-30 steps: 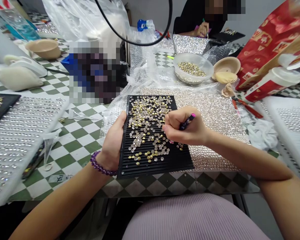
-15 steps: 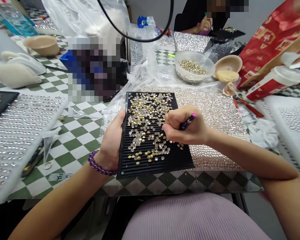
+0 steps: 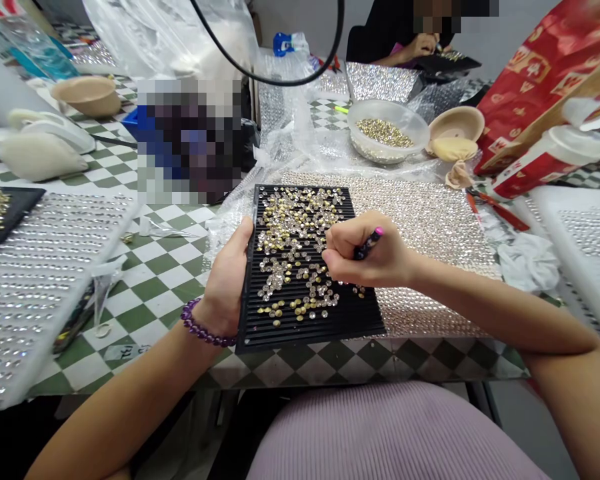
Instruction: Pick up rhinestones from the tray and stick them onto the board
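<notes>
Head view: the left hand (image 3: 227, 283) clasped the left edge of a black ridged tray (image 3: 330, 321), thumb lying along the rim and the other fingers hidden beneath it, so the tray sat tilted slightly off the checkered table (image 3: 155, 267). A bracelet of purple beads (image 3: 203, 328) circled that wrist. The tray's long axis ran away from the person, and loose rhinestones (image 3: 293, 230), gold and clear, were scattered over its far and middle parts, while the near strip was bare.

The right hand (image 3: 367, 259) was curled into a tight fist around a pink-tipped stick (image 3: 368, 244), with the pink end pointing up and to the right. The working end pointed down and left into the stones, hidden behind the knuckles, so whether it touched one cannot be told. The stones lay directly under and to the left of that fist, which made the right hand the nearer of the two to them.

A studded sheet (image 3: 430, 223) lay under and just to the right of the tray. Farther off stood a clear bowl (image 3: 387, 127) of gold stones, and across the table a co-worker's hand (image 3: 421, 45) rested by another dark tray.
</notes>
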Available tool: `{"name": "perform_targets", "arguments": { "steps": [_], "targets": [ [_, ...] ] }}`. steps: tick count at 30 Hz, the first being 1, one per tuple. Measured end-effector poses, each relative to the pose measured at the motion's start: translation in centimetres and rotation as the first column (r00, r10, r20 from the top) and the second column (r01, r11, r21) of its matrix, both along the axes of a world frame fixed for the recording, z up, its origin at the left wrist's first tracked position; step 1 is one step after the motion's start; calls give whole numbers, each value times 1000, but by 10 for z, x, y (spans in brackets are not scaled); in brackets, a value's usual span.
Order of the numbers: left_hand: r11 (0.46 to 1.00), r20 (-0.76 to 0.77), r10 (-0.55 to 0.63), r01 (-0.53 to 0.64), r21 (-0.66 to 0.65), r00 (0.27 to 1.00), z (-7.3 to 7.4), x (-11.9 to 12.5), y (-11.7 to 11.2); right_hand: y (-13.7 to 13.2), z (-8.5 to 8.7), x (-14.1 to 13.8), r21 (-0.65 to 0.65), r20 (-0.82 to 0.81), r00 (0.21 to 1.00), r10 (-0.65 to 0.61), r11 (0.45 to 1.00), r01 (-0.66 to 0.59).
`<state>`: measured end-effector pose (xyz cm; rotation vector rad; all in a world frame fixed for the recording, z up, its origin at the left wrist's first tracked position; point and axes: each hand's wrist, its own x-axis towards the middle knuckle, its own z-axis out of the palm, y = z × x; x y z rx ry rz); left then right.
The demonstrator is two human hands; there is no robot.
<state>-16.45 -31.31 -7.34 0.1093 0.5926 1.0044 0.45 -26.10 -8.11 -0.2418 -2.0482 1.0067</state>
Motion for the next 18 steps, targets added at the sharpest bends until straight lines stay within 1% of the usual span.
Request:
{"name": "perform_targets", "arguments": {
  "steps": [6,12,18],
  "targets": [
    [999,-74,31,-32,-12,997,2,2,-1,-1,-3,1,8,-16,1000,-8,1000,9],
    [1000,-80,2,-4,-19,997,1,3,-1,-1,-6,1,-21,2,1000,9,1000,-9],
    [1000,-106,13,-16,-24,994,-2,3,0,-3,-8,1,4,-1,1000,-8,1000,8]
  ]
}}
